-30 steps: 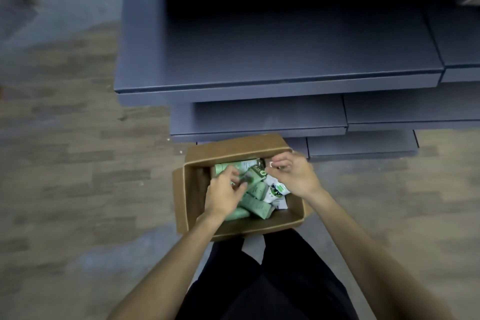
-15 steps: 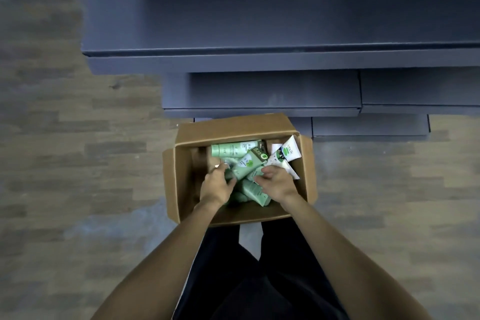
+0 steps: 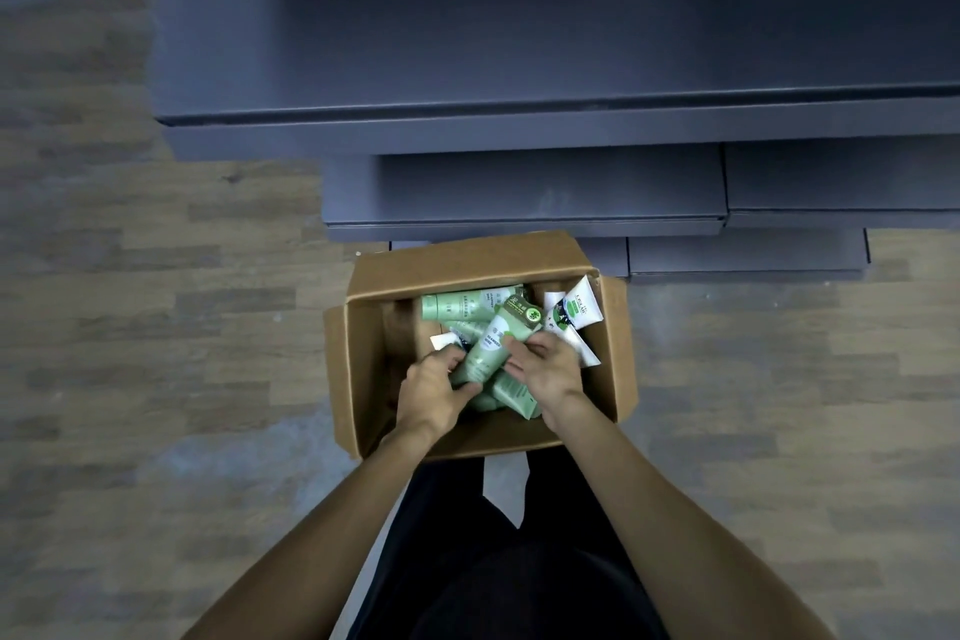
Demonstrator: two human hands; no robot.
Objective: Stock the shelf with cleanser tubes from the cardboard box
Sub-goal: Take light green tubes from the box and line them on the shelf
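An open cardboard box [image 3: 363,353] stands on the floor in front of me, holding several green and white cleanser tubes. Both hands are inside it. My left hand [image 3: 434,392] curls round the lower end of a green tube [image 3: 491,348] that lies diagonally on the pile. My right hand [image 3: 548,369] pinches the same tube from the right, its fingers bent over the tube's middle. Another green tube [image 3: 462,307] lies across the back of the box, and a white tube [image 3: 574,309] leans in the back right corner. The dark grey shelf [image 3: 519,42] above the box is bare.
Lower dark shelf tiers [image 3: 545,192] step out just behind the box. Wood-pattern flooring [image 3: 156,327] spreads to the left and right. My dark trousers [image 3: 493,561] fill the bottom middle, close to the box's near wall.
My view has tilted down and the box sits lower in frame. Both hands have shifted toward the near side of the box and closed round one green tube.
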